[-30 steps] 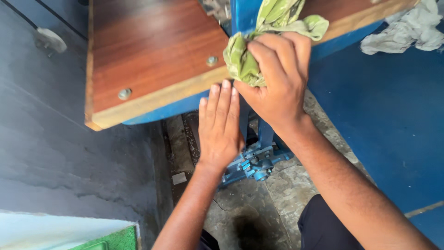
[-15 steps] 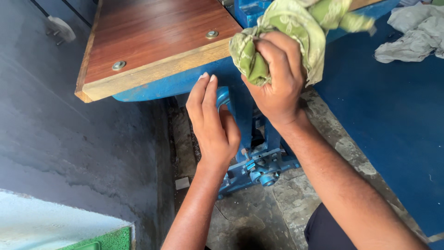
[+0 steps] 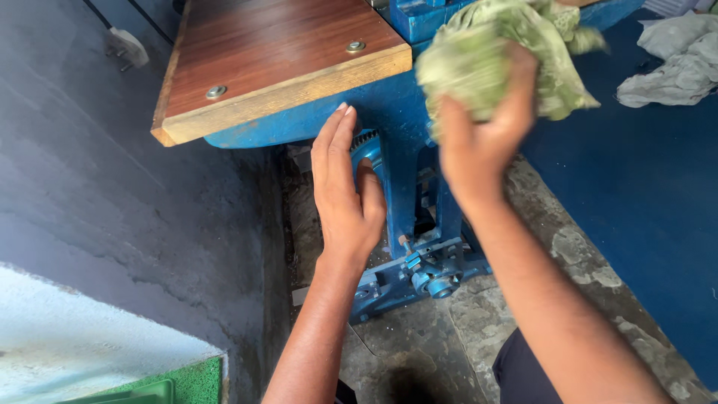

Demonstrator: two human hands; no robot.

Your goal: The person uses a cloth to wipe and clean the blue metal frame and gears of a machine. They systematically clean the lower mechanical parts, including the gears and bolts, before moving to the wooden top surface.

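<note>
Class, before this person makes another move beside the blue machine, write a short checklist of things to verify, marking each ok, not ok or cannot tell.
1. Green rag gripped firmly in the right hand: ok.
2. Left hand clear of moving parts: not ok, its palm lies against the toothed blue wheel.
3. Machine stopped: cannot tell.
4. Rag ends clear of the gears: ok, they hang above, beside the blue frame.
5. Wooden tabletop bolted down: ok, two bolt heads show.
</note>
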